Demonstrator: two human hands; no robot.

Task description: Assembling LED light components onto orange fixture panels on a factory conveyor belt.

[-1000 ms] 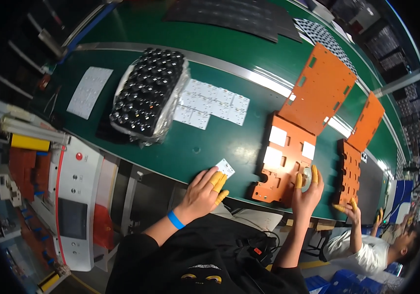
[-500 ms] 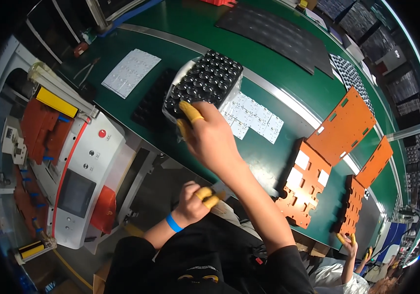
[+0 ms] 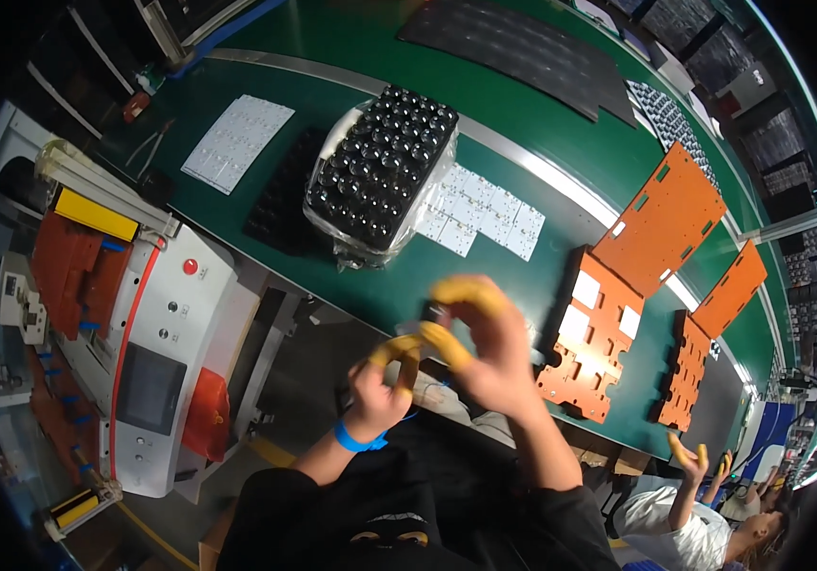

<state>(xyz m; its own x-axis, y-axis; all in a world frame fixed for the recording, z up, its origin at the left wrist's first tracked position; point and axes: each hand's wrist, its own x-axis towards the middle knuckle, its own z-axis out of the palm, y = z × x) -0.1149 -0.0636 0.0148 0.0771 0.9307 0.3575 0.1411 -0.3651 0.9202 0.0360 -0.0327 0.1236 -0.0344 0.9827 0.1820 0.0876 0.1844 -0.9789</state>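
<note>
My right hand (image 3: 502, 354), in yellow finger cots, pinches a small black lens (image 3: 438, 311) between thumb and forefinger above the table's near edge. My left hand (image 3: 380, 392), also with yellow finger cots and a blue wristband (image 3: 359, 439), is closed beside it, fingertips close to the right thumb. A small pale bit shows between the hands, too blurred to name. Beyond them a black tray (image 3: 385, 167), filled with rows of glossy round black lenses, sits in clear plastic wrapping. White circuit boards (image 3: 489, 214) lie to its right.
More white boards (image 3: 237, 143) lie at the left, near pliers (image 3: 149, 147). Orange fixtures (image 3: 587, 347) with raised lids (image 3: 661, 224) stand at the right. A grey machine (image 3: 166, 362) with a screen flanks the table on the left. A co-worker (image 3: 685, 519) sits at the lower right.
My right hand has come back from the tray toward my left hand, now with a small black lens in its fingers. My left hand has moved slightly toward it.
</note>
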